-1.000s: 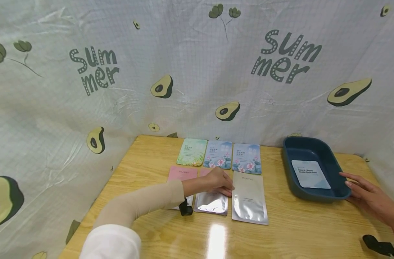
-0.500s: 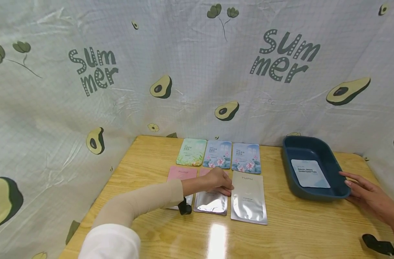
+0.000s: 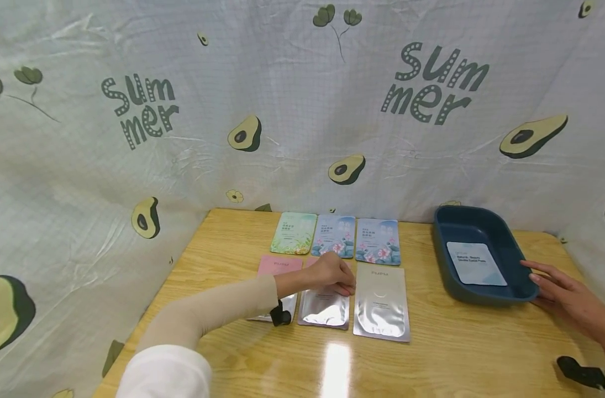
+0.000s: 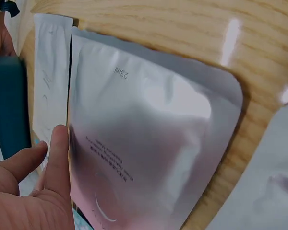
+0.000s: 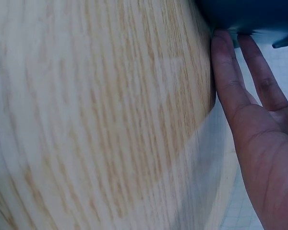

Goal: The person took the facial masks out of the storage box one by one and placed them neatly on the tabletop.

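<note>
My left hand (image 3: 331, 275) is over the middle sachet (image 3: 327, 309) of the front row, a pink-to-silver mask sachet. In the left wrist view, its index fingertip (image 4: 60, 132) lies by the narrow gap between that sachet (image 4: 139, 129) and the champagne PMPM sachet (image 3: 380, 301). Thumb and index are apart; the other fingers are mostly hidden. At the right, fairly straight fingers of my right hand (image 3: 563, 296) touch the near right rim of a dark blue bin (image 3: 448, 279). A white-and-blue packet (image 3: 476, 264) lies inside it. In the right wrist view, fingertips (image 5: 223, 43) meet the bin's wall.
Behind the front row lie a green sachet (image 3: 293, 233) and two blue flowered sachets (image 3: 334, 236). Another pink sachet (image 3: 281, 265) is partly covered by my left wrist. The wooden table (image 3: 431, 359) ends at a printed curtain (image 3: 282, 83).
My left hand has risen slightly and shifted a little left from the champagne sachet's edge. The right hand stays at the bin. The head view has drifted slightly.
</note>
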Action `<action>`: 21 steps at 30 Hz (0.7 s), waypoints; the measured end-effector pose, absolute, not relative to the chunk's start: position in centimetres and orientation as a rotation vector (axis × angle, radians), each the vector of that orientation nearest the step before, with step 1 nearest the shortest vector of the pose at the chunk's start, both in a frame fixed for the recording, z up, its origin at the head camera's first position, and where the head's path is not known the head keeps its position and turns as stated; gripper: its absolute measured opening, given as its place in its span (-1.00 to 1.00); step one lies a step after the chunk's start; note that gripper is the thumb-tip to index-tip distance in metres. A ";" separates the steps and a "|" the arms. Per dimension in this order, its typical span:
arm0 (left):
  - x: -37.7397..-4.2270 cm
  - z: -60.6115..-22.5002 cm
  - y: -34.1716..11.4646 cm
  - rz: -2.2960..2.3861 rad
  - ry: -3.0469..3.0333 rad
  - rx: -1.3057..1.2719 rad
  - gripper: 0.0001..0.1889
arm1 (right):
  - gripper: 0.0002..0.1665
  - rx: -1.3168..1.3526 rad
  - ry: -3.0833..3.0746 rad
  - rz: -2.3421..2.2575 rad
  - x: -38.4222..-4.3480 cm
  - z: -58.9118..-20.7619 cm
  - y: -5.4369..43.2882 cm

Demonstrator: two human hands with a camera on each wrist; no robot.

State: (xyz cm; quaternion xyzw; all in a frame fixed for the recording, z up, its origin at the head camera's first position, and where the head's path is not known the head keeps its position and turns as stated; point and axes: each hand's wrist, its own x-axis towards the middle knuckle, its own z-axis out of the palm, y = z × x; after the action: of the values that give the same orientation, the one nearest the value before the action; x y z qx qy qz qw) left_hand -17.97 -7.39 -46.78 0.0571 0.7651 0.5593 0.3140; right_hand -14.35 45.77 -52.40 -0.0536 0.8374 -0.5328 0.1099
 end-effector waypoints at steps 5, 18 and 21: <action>-18.5 -46.2 -7.3 1.440 2.106 0.256 -0.87 | -0.43 -0.146 2.468 -1.562 -14.4 -52.4 45.9; -20.2 -43.0 -1.5 1.281 2.420 0.681 -0.69 | -0.40 -0.102 2.424 -1.520 -14.8 -51.8 45.6; -20.6 -42.3 1.0 1.229 2.476 0.813 -0.68 | -0.39 -0.092 2.412 -1.512 -14.6 -51.7 45.4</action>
State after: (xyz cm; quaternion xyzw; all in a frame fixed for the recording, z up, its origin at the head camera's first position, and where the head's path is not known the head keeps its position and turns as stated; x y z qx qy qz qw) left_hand -20.55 0.97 -42.34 0.2796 0.8520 0.4231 0.1299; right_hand -14.65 45.37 -51.69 -0.0318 0.8378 -0.5251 0.1462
